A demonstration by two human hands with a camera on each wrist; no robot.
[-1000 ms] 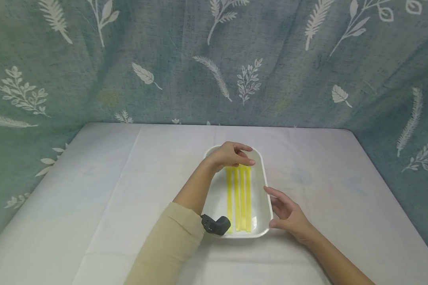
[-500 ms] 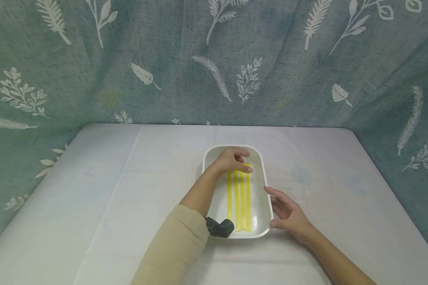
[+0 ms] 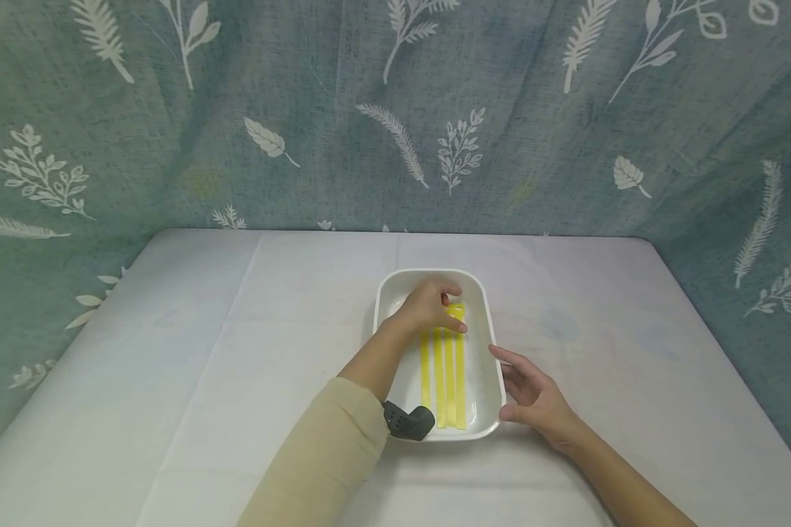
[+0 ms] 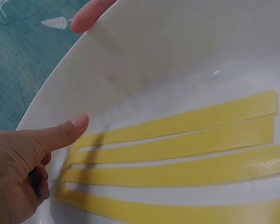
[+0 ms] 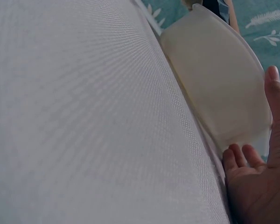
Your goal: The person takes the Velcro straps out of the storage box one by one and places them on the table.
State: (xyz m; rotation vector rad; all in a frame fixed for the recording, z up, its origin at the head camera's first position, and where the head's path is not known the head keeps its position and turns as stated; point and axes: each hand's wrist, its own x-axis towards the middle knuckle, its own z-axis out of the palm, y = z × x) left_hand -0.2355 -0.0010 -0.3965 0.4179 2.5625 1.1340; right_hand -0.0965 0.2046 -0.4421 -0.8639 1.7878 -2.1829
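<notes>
A white rectangular tray holds several thin yellow strips, joined at their far end. My left hand is inside the tray, over the far part of the strips. In the left wrist view its thumb is stretched out beside the joined end; the other fingers are partly hidden and bent, with no object visible in them. My right hand rests against the tray's right side, its index fingertip and thumb at the rim. In the right wrist view its fingertips are at the outer wall.
The tray stands on a table with a pale cloth. A green-blue leaf-patterned curtain hangs behind and at both sides. A black wrist camera on the left wrist hangs over the tray's near left corner.
My left hand has moved toward me and lower into the tray, from the far rim to over the strips' far end. The right hand and tray have hardly moved.
</notes>
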